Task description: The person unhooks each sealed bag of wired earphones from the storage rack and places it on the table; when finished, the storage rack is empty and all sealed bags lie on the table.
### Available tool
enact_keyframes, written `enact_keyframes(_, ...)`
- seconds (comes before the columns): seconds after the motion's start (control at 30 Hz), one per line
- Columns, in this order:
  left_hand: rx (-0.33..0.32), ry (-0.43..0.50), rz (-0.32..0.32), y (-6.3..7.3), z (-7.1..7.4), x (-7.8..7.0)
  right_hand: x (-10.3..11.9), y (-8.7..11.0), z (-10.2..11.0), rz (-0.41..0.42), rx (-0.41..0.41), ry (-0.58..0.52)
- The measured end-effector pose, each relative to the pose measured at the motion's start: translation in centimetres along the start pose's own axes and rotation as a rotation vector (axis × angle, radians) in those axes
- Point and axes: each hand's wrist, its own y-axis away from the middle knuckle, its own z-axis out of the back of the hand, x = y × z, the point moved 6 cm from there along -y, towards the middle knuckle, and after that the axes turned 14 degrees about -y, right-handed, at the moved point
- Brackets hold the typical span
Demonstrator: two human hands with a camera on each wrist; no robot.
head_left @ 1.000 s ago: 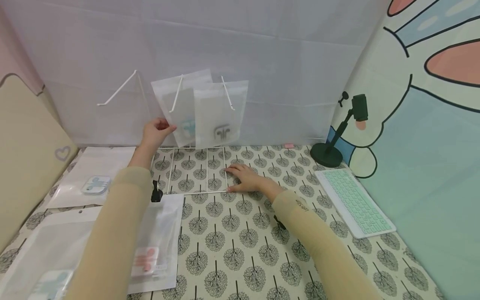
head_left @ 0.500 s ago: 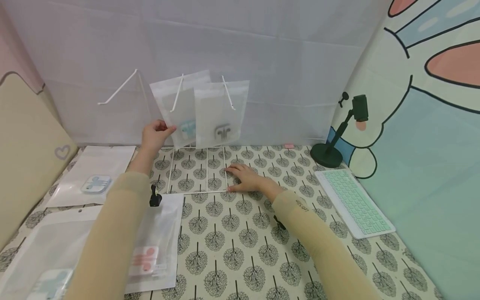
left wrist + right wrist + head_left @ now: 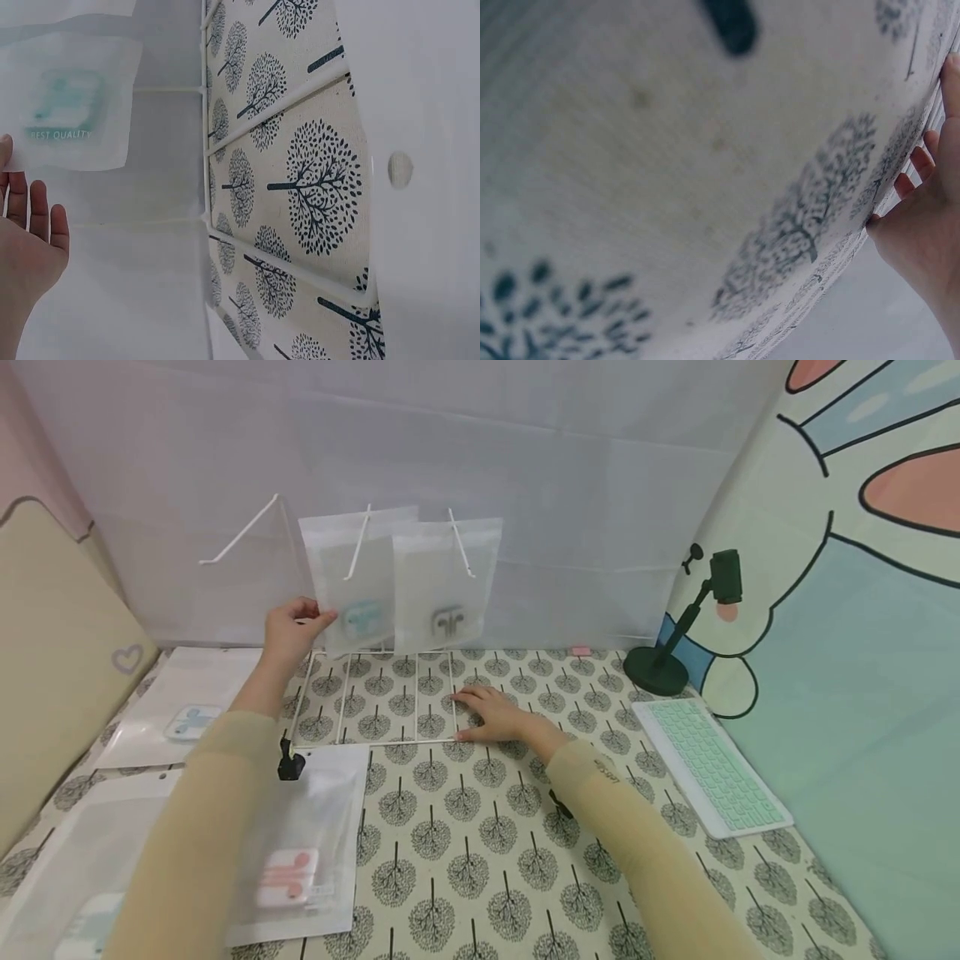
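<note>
Two translucent white bags hang side by side on white prongs of a wire display rack (image 3: 352, 744). In the left bag (image 3: 336, 560) a pale blue earphone case shows through, and the right bag (image 3: 437, 568) holds a dark earphone shape. My left hand (image 3: 291, 628) pinches the left bag's lower left edge, thumb in front. The left wrist view shows that hand (image 3: 26, 247) at the bag's lower part (image 3: 75, 112), near printed lettering. My right hand (image 3: 491, 714) rests on the right side of the rack's base, its fingers spread. A third prong (image 3: 240, 529) at the left carries no bag.
Several more bags lie on the left of the tree-print cloth (image 3: 480, 835), one with a pink earphone case (image 3: 287, 878), another with a blue one (image 3: 192, 722). A mint keyboard (image 3: 716, 764) and a black stand (image 3: 656, 670) are at the right. A white curtain backs the table.
My left hand has moved a little left, drawing the left bag's lower edge with it, so that bag hangs straighter and overlaps the right bag less. My right hand has stayed put.
</note>
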Motion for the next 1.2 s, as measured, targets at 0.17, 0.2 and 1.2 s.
enact_keyframes(0.17, -0.020, -0.003, -0.024, 0.2, 0.7, 0.1, -0.1, 0.2, 0.0, 0.000, 0.000, -0.014)
enact_keyframes(0.2, -0.026, -0.005, -0.031, 0.3, 0.9, 0.1, -0.1, 0.2, 0.0, -0.001, 0.001, -0.014)
enact_keyframes(1.2, -0.160, -0.031, -0.216, 2.8, 6.7, -1.9, 0.0, 0.3, 0.1, 0.014, 0.001, -0.009)
